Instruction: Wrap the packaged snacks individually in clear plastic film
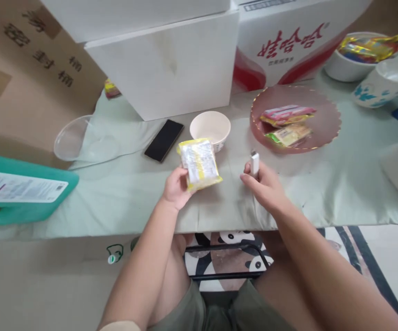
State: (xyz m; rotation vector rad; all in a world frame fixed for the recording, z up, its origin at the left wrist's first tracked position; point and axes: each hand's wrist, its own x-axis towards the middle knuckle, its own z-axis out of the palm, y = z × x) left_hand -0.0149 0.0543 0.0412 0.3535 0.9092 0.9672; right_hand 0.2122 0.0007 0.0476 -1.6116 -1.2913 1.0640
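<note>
In my left hand (177, 189) is a square packet (201, 163) in a clear and yellow wrapper with white print, pinched at its left edge and raised over the table. My right hand (266, 186) is closed round a small white stick-like object with a metallic tip (254, 163), tip pointing up; I cannot tell its exact kind. Just behind the packet stands a white paper bowl (210, 125), its lower front partly covered by the packet. A black smartphone (164, 140) lies left of the bowl. Beyond my right hand, a pink gold-rimmed fruit bowl (326, 117) holds several wrapped snacks (287, 115).
White cartons (171, 69) and a red-and-white carton (288, 50) line the back. At left are a clear plastic lid (82, 140) and a green jug (30, 202). Paper bowls (345, 69) stand at right, one holding packets. A pale green cloth (116, 202) covers the table.
</note>
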